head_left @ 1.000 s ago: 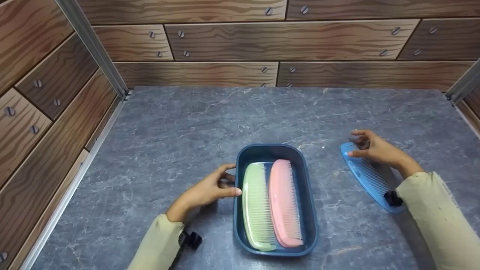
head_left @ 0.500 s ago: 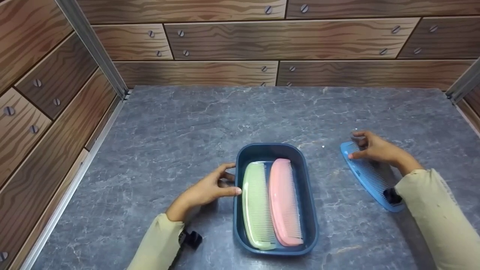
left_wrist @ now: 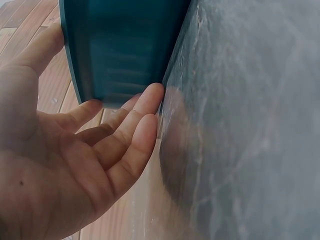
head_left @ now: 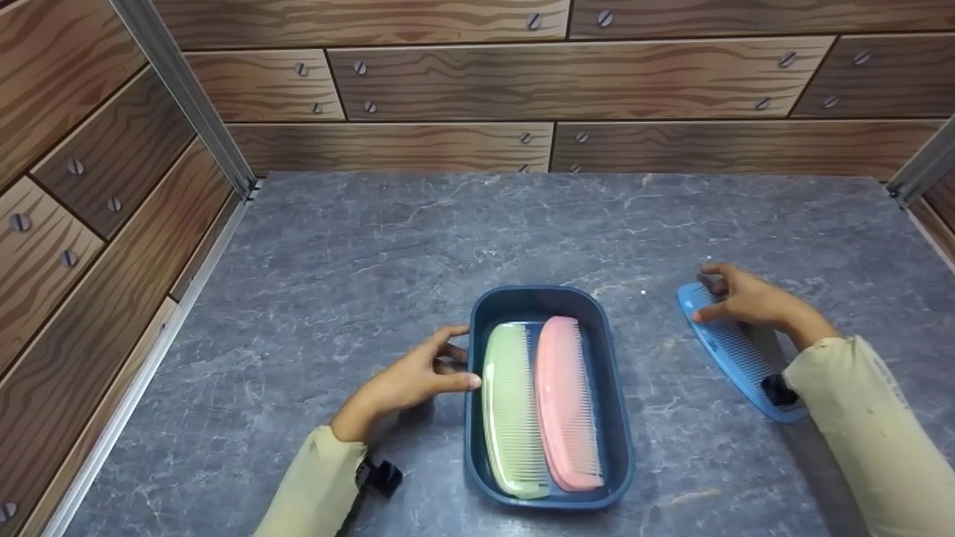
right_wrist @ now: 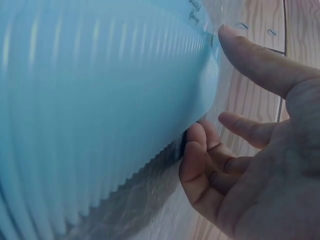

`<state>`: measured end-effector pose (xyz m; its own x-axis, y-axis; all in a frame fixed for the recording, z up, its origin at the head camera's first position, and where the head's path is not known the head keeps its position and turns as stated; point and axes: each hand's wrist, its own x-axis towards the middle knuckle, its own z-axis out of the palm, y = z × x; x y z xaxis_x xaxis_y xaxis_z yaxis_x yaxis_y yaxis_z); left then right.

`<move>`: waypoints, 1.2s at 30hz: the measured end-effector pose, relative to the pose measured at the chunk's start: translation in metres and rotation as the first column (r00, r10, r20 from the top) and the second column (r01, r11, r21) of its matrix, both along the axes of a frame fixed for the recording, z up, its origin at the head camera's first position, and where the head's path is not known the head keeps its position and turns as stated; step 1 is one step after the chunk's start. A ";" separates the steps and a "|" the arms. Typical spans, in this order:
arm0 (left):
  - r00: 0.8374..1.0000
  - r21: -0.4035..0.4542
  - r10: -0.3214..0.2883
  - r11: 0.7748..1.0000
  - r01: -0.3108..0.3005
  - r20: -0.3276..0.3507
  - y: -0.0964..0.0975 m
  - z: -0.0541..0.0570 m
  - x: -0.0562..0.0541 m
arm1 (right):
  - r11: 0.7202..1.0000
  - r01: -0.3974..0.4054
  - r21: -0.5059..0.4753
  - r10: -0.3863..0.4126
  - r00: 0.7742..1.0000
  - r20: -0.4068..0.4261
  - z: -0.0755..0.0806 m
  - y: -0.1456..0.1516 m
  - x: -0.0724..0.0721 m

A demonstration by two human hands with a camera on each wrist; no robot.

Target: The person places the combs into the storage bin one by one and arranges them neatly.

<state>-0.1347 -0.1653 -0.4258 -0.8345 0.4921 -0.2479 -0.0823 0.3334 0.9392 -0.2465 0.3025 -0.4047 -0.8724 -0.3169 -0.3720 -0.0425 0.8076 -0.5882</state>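
Note:
A dark blue oblong box (head_left: 624,418) holds a pale green comb (head_left: 501,410) and a pink comb (head_left: 553,403), lying side by side. My left hand (head_left: 406,380) touches the box's left side, thumb at the rim, fingers along the outer wall in the left wrist view. Off to the right, a blue comb (head_left: 718,344) lies slanted on the table. Over its far end is my right hand (head_left: 757,304), thumb at the curved back and other fingers bent by the toothed edge. The right wrist view shows the thumb (right_wrist: 260,62) spread away from those fingers.
The grey marbled table (head_left: 418,231) reaches back to a wood-patterned wall (head_left: 574,82). Another such wall (head_left: 112,216) stands on the left, with a metal post (head_left: 190,97) in the corner. Small dark devices sit at both wrists.
My right hand has shifted very slightly, its thumb sliding a little nearer along the blue comb. The left hand, the box and the combs stay where they were.

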 end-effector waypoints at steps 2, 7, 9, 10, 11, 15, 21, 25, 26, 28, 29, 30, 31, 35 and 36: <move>1.000 -0.002 0.000 1.000 0.000 -0.003 0.000 0.000 0.000 | 1.000 0.001 0.013 -0.001 1.000 -0.009 0.000 -0.002 0.001; 1.000 -0.002 0.001 1.000 -0.001 0.000 0.001 -0.001 0.000 | 0.998 0.000 0.059 0.001 1.000 -0.025 0.003 -0.007 0.002; 1.000 -0.005 0.003 1.000 -0.003 0.002 0.001 -0.001 0.000 | 0.997 -0.005 0.073 0.007 1.000 -0.021 0.004 -0.008 0.002; 1.000 -0.006 0.004 1.000 -0.004 0.002 0.001 -0.001 0.000 | 0.997 -0.007 0.078 0.008 1.000 -0.017 0.004 -0.008 0.002; 1.000 -0.004 0.004 1.000 -0.004 0.003 0.001 -0.001 0.000 | 0.997 -0.009 0.080 0.009 1.000 -0.012 0.005 -0.009 0.002; 1.000 0.002 0.007 1.000 -0.007 -0.001 0.001 -0.001 0.000 | 0.995 -0.011 0.100 0.011 1.000 -0.003 0.007 -0.009 0.001; 1.000 -0.001 0.013 1.000 -0.013 -0.002 0.001 -0.001 0.000 | 0.996 -0.018 0.092 0.018 1.000 -0.001 0.007 -0.008 0.000; 1.000 0.001 0.010 1.000 -0.010 -0.001 0.000 -0.002 0.000 | 0.997 -0.023 0.080 0.022 1.000 0.011 0.006 -0.006 -0.001; 1.000 0.000 0.009 1.000 -0.009 0.000 0.000 -0.002 0.000 | 0.997 -0.024 0.076 0.023 1.000 0.014 0.005 -0.006 -0.001; 1.000 0.003 0.008 1.000 -0.008 0.004 0.000 -0.002 0.000 | 0.997 -0.025 0.070 0.024 1.000 0.018 0.005 -0.005 -0.001; 1.000 0.005 0.008 1.000 -0.008 0.004 0.000 -0.002 0.000 | 0.997 -0.024 0.067 0.023 1.000 0.018 0.004 -0.004 -0.001; 1.000 0.009 0.007 1.000 -0.007 0.005 0.000 -0.001 0.000 | 0.998 -0.022 0.064 0.021 1.000 0.019 0.004 -0.003 -0.001; 1.000 0.010 0.008 1.000 -0.009 0.005 0.001 -0.001 0.000 | 0.998 -0.019 0.060 0.018 1.000 0.018 0.003 -0.003 -0.001; 1.000 0.012 0.012 1.000 -0.012 0.002 0.001 -0.001 0.000 | 0.999 -0.014 0.039 0.014 1.000 0.010 0.002 0.000 -0.001; 1.000 0.011 0.012 1.000 -0.012 0.000 0.001 -0.001 0.000 | 0.999 -0.014 0.033 0.013 1.000 0.010 0.001 0.000 -0.001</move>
